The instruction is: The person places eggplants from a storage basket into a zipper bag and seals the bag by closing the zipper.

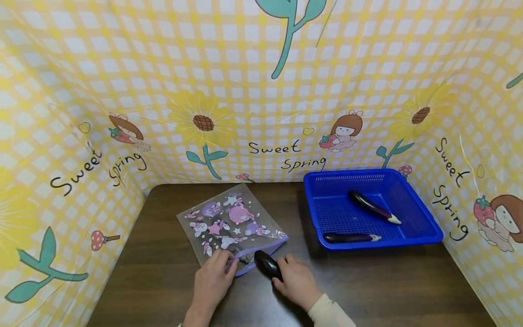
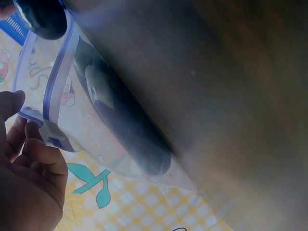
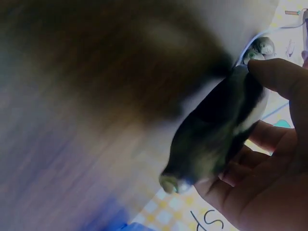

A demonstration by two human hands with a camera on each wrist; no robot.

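A clear zip bag printed with pink and purple cartoons lies on the table, its purple-edged mouth toward me. My left hand pinches that mouth near the slider, and the mouth stands parted. Through the plastic a dark eggplant shows in the left wrist view; rounded ends of eggplants appear beyond the bag's edge in the right wrist view. In my right hand is another glossy eggplant, gripped between thumb and fingers. Its rounded end is right at the bag's mouth.
To the right at the back stands a blue plastic basket with two eggplants, one slanted and one near the front wall. The brown wooden table is enclosed by yellow checked cloth at the back and sides.
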